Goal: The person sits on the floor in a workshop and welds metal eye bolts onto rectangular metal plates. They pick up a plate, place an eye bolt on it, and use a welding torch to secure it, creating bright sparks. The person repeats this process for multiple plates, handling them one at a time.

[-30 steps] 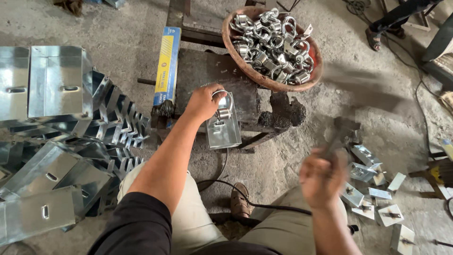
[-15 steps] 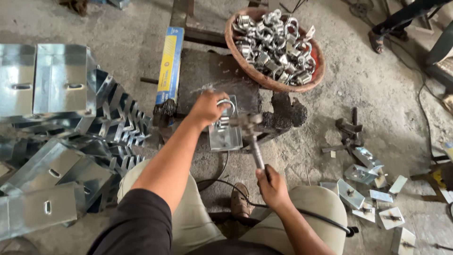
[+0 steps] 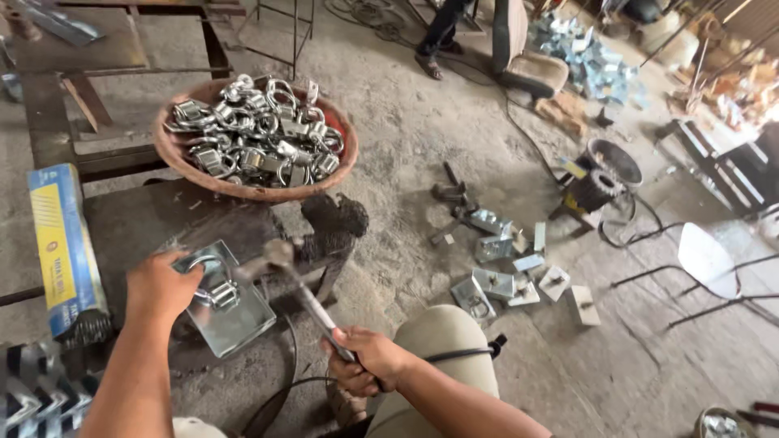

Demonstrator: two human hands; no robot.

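My left hand (image 3: 161, 285) presses down on a shiny metal plate (image 3: 230, 310) with a U-shaped clamp on it, lying on a dark steel work block (image 3: 154, 223). My right hand (image 3: 365, 361) grips the handle of a hammer (image 3: 294, 280). The hammer's head rests right beside the clamp, next to my left fingers. Just behind the block stands a round reddish basket (image 3: 253, 185) heaped with several shiny U-clamps.
A blue and yellow box (image 3: 63, 247) lies on the left. Several finished plates (image 3: 507, 272) lie scattered on the concrete floor to the right, near a dark bucket (image 3: 610, 166) and cables. A person's legs and a seat (image 3: 527, 61) are at the back.
My right hand swung the hammer from raised at the right down onto the clamp. The camera view shifted rightward, hiding the stacked plates on the left.
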